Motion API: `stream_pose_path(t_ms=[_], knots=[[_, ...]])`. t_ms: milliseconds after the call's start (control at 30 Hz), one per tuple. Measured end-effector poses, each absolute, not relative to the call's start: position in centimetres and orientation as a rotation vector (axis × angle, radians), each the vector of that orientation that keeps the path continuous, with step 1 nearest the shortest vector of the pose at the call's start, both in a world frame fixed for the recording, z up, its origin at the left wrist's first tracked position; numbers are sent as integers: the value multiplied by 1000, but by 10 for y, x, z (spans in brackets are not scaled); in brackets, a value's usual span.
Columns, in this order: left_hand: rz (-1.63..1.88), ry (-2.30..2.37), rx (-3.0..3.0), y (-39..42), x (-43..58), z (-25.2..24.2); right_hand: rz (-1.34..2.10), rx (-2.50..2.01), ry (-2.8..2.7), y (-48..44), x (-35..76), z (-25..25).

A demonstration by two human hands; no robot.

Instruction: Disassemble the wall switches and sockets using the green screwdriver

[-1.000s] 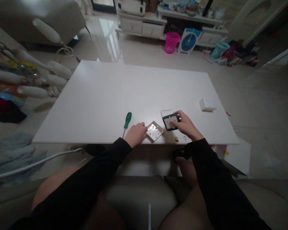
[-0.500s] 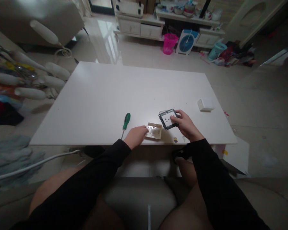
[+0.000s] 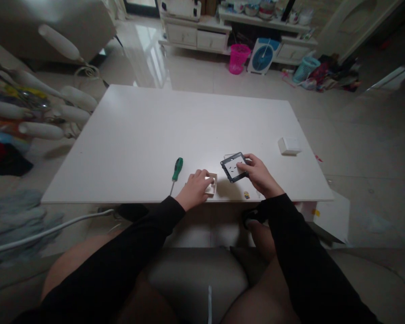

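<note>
My right hand (image 3: 261, 176) grips a wall socket panel (image 3: 232, 170) by its right side, thumb on the white face. A dark frame surrounds that face, and the panel is tilted above the table. To its left, my left hand (image 3: 195, 189) is closed over the left part of a cream socket mounting box (image 3: 214, 185), its fingers bent over the rim and inside. The hand hides much of the box, which is near the table's front edge. A green-handled screwdriver (image 3: 177, 169) lies left of my left hand, its shaft pointing towards me.
On the white table (image 3: 148, 130), a small white block-shaped box (image 3: 289, 146) stands at the right. A small cartoon sticker (image 3: 246, 195) is near the front edge. A white metal rack (image 3: 59, 112) rises beyond the left side. My legs are below the front edge.
My left hand has gone from pinching the mounting box's left edge to reaching over it, and the box has shifted left. The socket panel has moved slightly left in my right hand.
</note>
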State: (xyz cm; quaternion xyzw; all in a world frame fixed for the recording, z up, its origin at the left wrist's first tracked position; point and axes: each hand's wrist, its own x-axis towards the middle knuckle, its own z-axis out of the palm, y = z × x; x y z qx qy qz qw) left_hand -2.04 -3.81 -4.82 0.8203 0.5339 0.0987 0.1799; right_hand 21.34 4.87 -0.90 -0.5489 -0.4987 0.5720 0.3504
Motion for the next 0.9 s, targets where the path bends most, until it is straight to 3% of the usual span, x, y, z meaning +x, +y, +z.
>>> stream_pose_path(t_ms=[333, 900], knots=[[124, 1593, 2161, -20, -54, -65, 1466, -1463, -1390, 46, 209, -6], [209, 1580, 2103, -26, -42, -59, 1295, -1448, -1617, 42, 205, -16]])
